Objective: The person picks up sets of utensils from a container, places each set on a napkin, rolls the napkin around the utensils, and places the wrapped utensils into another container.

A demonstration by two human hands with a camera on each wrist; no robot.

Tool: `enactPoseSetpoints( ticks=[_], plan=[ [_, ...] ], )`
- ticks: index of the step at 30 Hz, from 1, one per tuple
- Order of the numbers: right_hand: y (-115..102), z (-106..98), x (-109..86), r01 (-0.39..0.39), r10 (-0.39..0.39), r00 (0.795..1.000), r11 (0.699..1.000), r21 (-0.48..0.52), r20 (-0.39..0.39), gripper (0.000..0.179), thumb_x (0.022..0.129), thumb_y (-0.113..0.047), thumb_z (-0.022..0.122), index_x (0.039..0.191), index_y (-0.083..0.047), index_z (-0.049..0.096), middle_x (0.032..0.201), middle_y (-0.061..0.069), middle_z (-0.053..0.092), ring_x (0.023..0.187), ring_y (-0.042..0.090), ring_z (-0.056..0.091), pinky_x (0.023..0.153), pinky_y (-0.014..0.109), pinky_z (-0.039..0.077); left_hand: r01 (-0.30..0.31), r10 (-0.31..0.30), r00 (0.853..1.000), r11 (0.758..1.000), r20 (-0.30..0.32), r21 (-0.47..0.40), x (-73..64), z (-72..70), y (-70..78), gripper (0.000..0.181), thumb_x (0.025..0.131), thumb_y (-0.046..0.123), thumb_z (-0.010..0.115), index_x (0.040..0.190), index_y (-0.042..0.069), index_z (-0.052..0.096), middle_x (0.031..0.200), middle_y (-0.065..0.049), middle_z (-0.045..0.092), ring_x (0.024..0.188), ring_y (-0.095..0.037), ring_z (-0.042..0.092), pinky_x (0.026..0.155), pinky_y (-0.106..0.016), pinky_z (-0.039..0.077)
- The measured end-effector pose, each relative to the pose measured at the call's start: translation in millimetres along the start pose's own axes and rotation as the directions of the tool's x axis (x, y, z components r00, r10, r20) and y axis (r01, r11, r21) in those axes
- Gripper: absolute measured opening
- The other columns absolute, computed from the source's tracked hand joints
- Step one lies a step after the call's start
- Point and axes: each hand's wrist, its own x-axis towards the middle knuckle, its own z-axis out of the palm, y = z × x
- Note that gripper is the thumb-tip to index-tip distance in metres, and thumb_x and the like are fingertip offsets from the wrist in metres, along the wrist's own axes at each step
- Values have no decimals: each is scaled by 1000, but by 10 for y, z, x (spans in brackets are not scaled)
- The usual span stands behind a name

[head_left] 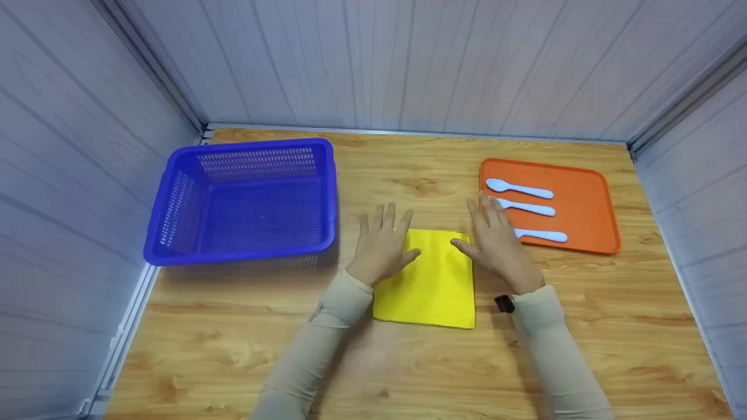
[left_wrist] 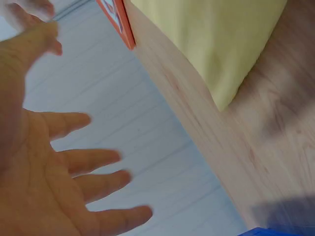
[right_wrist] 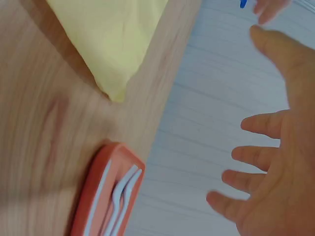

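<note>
A flat yellow square of folded cloth [head_left: 435, 286] lies on the table between both hands, one corner toward me in the left wrist view. My left hand [head_left: 382, 248] hovers over its left edge, fingers spread and straight, palm bare. Over its upper right corner is my right hand [head_left: 499, 248], also with spread fingers and nothing held; its fingertips overlap the near left part of the orange tray [head_left: 589, 210]. On that tray lie a white spoon [head_left: 519, 188] and two more white utensils, the middle handle [head_left: 531, 208] and the lower handle [head_left: 545, 235], their left ends partly hidden by the right hand.
To the left stands a blue plastic basket [head_left: 239, 255] with slotted sides and nothing inside. Pale panel walls [head_left: 379, 64] enclose the wooden table [head_left: 233, 350] at the back and both sides. A small black object [head_left: 504, 303] shows at the right wrist.
</note>
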Motion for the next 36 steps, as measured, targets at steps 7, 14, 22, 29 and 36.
enactPoseSetpoints(
  ticks=[7,14,22,29,36],
  plan=[
    [-21,171,-8,123,-127,991,990,76,51,71,95,-18,70,150,7,33,153,29,31,136,45,36,107,56,38,-105,112,988,992,-103,74,-308,211,98,52,88,38,74,123,2,63,116,-21,61,96,-34,62,64,-40,58],
    [-38,309,-5,175,-179,980,983,52,93,58,95,-13,70,144,6,46,146,27,43,131,42,45,105,52,42,-72,85,978,995,-191,73,-607,430,214,35,83,29,78,103,3,65,95,-15,58,78,-29,57,48,-35,52],
    [-7,401,-12,180,-189,973,980,80,131,47,94,-3,68,137,8,53,140,27,48,129,41,47,104,52,43,-83,107,946,992,-307,90,-809,638,326,3,84,2,64,83,5,65,85,-14,55,69,-25,54,43,-29,48],
    [14,475,-22,219,-230,960,972,83,157,35,95,0,64,129,7,60,136,25,54,128,38,50,104,48,44,-78,115,949,988,-293,134,-845,658,319,6,87,2,63,85,7,65,83,-12,56,67,-24,54,45,-30,47],
    [0,485,-17,179,-187,974,981,72,125,33,94,-5,69,123,8,62,129,26,56,121,41,52,101,50,45,-44,66,955,996,-290,83,-726,604,165,7,86,-2,66,86,5,67,85,-15,58,66,-25,56,43,-31,48]
  ],
)
